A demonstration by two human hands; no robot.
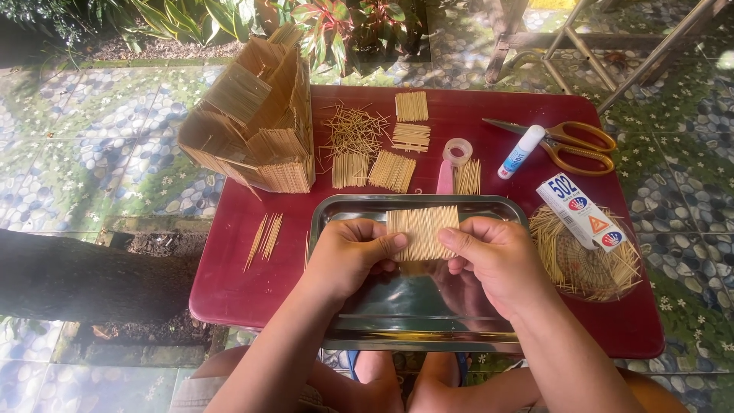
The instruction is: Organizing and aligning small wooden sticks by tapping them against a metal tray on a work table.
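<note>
Wooden toothpick panel (422, 232) pinched by left hand (353, 256), right hand (489, 256) fingers above steel tray (336, 210); squeezing hard could crack glued sticks.

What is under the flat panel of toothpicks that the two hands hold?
Under the flat toothpick panel lies the shiny metal tray, resting on the red table. The tray part directly beneath is hidden by the panel and both hands.

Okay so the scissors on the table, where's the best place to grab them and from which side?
Probably by the orange handle loops of the scissors, coming from the right side of the red table. The loops point right and lie flat and free; the closed blades point left, toward the glue tube lying close beside them.
</note>
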